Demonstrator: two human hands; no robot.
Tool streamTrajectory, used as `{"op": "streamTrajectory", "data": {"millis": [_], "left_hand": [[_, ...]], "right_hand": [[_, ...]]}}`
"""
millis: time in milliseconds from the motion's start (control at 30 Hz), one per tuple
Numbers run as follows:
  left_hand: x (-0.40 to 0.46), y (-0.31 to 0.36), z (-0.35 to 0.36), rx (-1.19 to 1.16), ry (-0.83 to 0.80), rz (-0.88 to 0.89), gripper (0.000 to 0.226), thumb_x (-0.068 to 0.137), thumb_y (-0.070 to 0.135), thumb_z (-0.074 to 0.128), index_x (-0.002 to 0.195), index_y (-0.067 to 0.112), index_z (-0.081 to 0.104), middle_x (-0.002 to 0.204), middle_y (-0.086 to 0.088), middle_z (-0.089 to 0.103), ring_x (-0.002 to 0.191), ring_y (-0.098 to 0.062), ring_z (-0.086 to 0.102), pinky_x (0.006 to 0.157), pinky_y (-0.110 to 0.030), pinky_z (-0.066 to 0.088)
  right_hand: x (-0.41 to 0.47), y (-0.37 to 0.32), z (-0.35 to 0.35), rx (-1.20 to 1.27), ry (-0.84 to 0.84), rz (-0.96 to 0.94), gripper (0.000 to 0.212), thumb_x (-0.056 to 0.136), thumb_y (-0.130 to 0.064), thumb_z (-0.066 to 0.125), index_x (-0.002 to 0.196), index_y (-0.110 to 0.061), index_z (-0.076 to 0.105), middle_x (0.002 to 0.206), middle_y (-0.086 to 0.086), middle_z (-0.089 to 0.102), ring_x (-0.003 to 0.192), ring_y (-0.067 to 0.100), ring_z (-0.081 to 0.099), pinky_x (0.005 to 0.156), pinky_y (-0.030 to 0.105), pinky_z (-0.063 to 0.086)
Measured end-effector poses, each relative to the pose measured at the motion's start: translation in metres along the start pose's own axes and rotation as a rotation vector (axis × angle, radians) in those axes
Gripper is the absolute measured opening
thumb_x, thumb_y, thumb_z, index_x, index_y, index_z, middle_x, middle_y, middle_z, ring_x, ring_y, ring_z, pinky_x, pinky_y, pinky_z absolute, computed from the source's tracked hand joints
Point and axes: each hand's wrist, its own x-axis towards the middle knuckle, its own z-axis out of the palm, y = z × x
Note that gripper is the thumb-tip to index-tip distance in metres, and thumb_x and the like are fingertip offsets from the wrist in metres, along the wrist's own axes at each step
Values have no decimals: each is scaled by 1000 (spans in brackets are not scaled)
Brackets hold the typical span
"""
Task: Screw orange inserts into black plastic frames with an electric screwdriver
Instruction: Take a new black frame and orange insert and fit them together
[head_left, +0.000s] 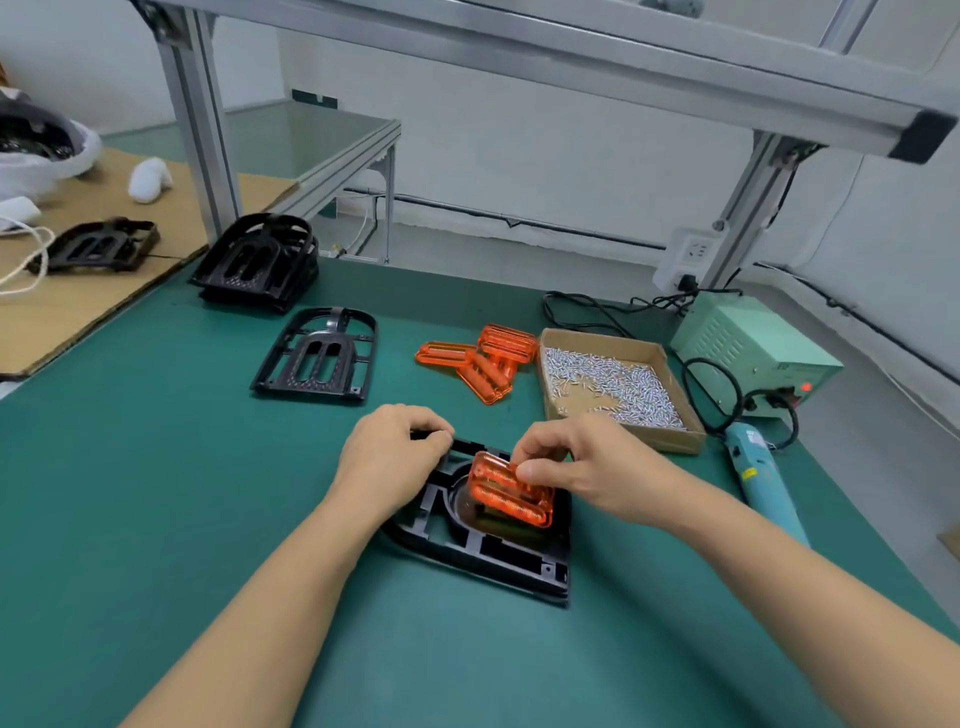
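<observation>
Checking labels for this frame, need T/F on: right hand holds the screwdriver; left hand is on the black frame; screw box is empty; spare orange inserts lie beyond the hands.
1. The right hand holds the electric screwdriver. False: it pinches an orange insert; the screwdriver lies on the mat.
2. The left hand grips the black frame. True.
3. The cardboard box is empty. False: it holds many screws.
4. Spare orange inserts lie beyond the hands. True.

Two hands work at centre: the left hand (395, 457) and the right hand (582, 467). Black frames: one under the hands (483, 551), one loose (317, 356), a stack (260, 260) behind, one upper left (98, 247). Orange inserts: one held (511, 493), a small pile (483, 361) centre right, exact number unclear; one screw box (618, 387), one electric screwdriver (763, 478).
</observation>
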Motion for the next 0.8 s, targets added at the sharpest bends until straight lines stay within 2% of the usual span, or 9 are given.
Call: {"op": "streamTrajectory", "data": {"millis": [100,200,367,567,700,800], "left_hand": [[-1,-1,0,-9,11,-12,20,86,22,62,70,32,68,81,19,68,86,-7,61,75,-25,45],[-1,-1,-1,-25,11,-17,20,85,20,61,69,29,68,79,16,69,84,-7,62,76,-26,46],[0,-3,-1,-28,15,-27,20,84,20,61,68,28,69,76,13,69,81,-9,62,70,-23,45],[1,-2,1,4,25,-35,17,82,20,59,68,25,68,69,14,66,72,-8,59,62,-22,41],[0,-3,1,-4,36,-41,16,81,20,58,68,22,66,67,9,64,67,-12,56,61,-25,39],[0,-2,1,-15,44,-53,17,81,18,57,67,21,66,66,8,64,64,-13,53,60,-25,39]], "right_hand": [[-6,-1,7,-124,2,-21,5,90,-21,67,92,-21,72,85,-3,71,78,15,62,75,31,48],[-7,-2,10,-322,34,-69,11,91,-25,65,97,-22,73,90,-4,70,84,14,61,76,31,47],[-8,-1,16,-558,146,-200,15,92,-30,62,100,-22,71,93,-4,65,91,18,57,68,26,29],[-20,0,30,-536,254,-259,10,90,-15,64,97,-13,71,87,4,61,82,27,57,69,37,46],[-27,5,29,-551,263,-228,13,92,-15,60,99,-15,71,90,2,62,80,25,58,67,29,39],[-31,8,28,-553,312,-146,19,96,-20,53,106,-20,69,98,-1,62,87,24,58,68,29,37]]}}
